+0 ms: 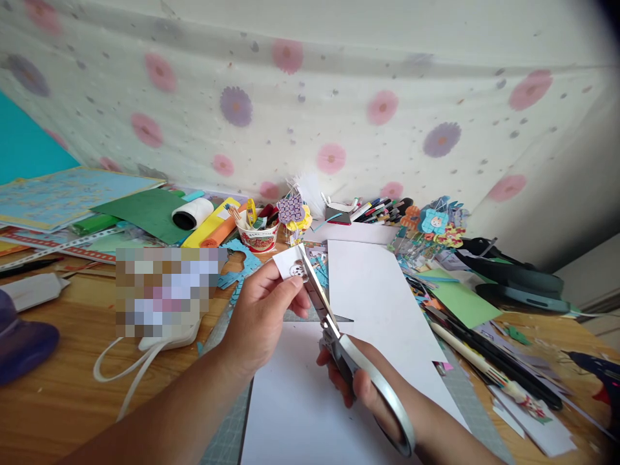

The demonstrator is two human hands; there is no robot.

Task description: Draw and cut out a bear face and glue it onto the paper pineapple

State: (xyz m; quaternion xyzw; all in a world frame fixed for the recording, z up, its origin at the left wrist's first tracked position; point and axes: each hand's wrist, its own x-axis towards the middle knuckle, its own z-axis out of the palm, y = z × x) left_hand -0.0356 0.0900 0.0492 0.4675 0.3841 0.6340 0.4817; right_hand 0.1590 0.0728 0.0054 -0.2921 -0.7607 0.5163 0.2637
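Between the thumb and fingers of my left hand [264, 313] is a small white paper piece [285, 263] with a black-and-white animal face printed on it. My right hand [361, 378] grips a pair of scissors [334, 329] with grey handles. One blade lies along the right edge of the paper piece; the other points off to the right, so the blades stand apart. Below both hands lie white paper sheets [295, 400] on a grey cutting mat [477, 394]. Part of the right hand's fingers is hidden behind the scissor handles.
A paper bowl [259, 237] of craft supplies stands at the back, beside a white roll [192, 213]. Markers [380, 210] and paper flowers [433, 221] fill the back right. Long pens [484, 361] and green paper [465, 298] lie at right. A white cable [140, 371] loops at left.
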